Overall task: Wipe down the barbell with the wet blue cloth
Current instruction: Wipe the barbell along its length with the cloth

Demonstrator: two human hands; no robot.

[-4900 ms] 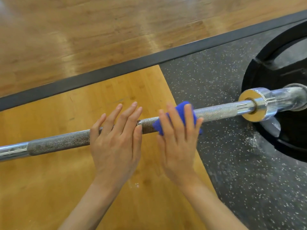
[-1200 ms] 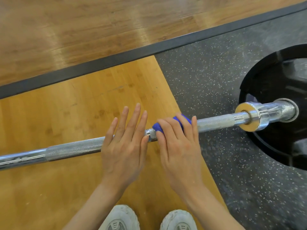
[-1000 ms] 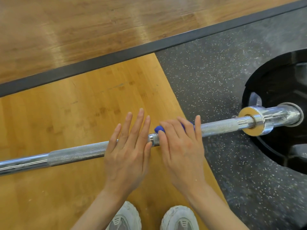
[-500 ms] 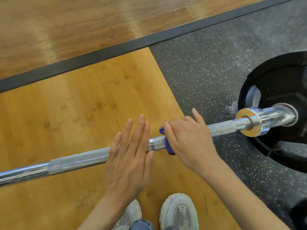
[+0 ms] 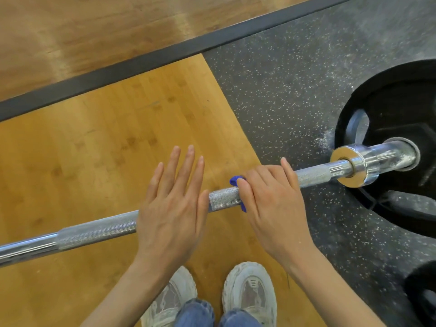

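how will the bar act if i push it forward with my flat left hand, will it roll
Probably yes: the bar is round and rides on a round plate, so a forward push may roll the whole thing. It likely feels heavy and stiff, being steel with a plate loaded. The left hand should not slip much on the knurling, and the right hand, gripping the cloth, may check it.

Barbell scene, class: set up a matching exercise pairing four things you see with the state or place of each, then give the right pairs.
Things:
1. left hand
2. right hand
3. blue cloth
4. black plate

States:
A. wrapped round the bar under a hand
B. lies flat on the speckled mat
C. fingers straight, resting on the bar
D. fingers curled over the bar

Pairs: 1-C, 2-D, 3-A, 4-B
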